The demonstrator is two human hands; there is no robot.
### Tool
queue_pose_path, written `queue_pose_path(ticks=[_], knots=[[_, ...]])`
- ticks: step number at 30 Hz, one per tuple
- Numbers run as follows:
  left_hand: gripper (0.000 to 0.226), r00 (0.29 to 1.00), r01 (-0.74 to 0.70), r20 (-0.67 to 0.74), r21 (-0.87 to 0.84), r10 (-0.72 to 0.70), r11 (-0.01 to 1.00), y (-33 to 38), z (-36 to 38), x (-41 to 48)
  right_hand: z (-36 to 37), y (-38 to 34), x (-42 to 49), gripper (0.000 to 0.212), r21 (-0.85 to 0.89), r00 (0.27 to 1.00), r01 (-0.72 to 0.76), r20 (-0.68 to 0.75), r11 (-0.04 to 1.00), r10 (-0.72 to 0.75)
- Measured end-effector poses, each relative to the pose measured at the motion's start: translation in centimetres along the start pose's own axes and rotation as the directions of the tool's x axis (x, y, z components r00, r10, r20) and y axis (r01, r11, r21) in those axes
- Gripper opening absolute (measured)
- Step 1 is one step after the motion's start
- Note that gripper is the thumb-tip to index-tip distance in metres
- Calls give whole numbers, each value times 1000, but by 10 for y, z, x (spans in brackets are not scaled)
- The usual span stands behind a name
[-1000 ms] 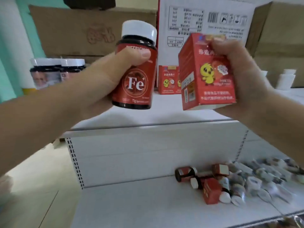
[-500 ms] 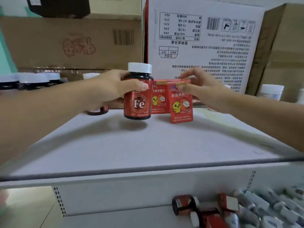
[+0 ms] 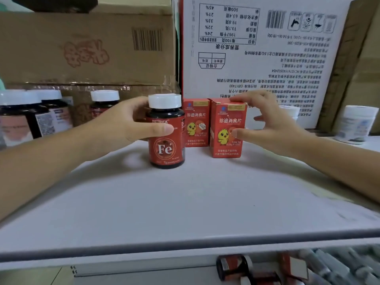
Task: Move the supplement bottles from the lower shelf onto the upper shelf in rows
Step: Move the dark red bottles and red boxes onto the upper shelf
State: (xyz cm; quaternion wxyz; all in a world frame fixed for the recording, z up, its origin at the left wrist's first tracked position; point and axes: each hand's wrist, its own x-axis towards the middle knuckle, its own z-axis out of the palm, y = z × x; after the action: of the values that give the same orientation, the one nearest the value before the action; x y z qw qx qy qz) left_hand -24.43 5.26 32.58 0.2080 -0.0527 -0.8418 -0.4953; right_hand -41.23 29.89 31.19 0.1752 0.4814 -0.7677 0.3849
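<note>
A dark supplement bottle (image 3: pixel 166 149) with a white cap and a red "Fe" label stands on the white upper shelf (image 3: pixel 185 202). My left hand (image 3: pixel 127 122) grips it round the shoulder, thumb across the label. To its right a red box (image 3: pixel 226 124) with a yellow chick stands on the shelf. My right hand (image 3: pixel 275 128) pinches the box, thumb on its front and forefinger on its top, with the other fingers spread off it. A second, identical red box (image 3: pixel 196 124) stands just behind, between the two. Below, several bottles (image 3: pixel 232 266) lie tumbled on the lower shelf.
Dark white-capped bottles (image 3: pixel 30 116) stand at the shelf's left, with one more (image 3: pixel 103 103) behind my left hand. A white jar (image 3: pixel 357 124) stands at the far right. A brown carton (image 3: pixel 82 48) and a white printed carton (image 3: pixel 267 48) wall off the back.
Both hands have come down from in front of me onto the upper shelf. The Fe bottle and the red box now stand on its surface, and my right fingers have spread.
</note>
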Motion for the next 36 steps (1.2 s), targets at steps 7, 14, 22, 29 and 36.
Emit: queue_pose_path(ticks=[7, 14, 22, 29, 36], knots=[[73, 1000, 20, -5, 40, -20, 999, -3, -3, 0, 8, -5, -2, 58, 394, 986, -143, 137, 908, 96], [60, 998, 32, -52, 50, -29, 998, 0, -2, -2, 9, -3, -2, 64, 421, 988, -127, 134, 898, 77], [48, 993, 107, -63, 179, -97, 978, 12, -12, -1, -1, -18, 1, 66, -115, 992, 63, -98, 991, -74], [53, 989, 142, -58, 589, -134, 795, 37, -46, -6, 9, -85, 2, 44, -324, 941, 308, 241, 895, -237], [55, 998, 58, -39, 726, -44, 686, 30, -65, -4, 59, -105, -1, 46, -223, 827, 270, 552, 937, -106]])
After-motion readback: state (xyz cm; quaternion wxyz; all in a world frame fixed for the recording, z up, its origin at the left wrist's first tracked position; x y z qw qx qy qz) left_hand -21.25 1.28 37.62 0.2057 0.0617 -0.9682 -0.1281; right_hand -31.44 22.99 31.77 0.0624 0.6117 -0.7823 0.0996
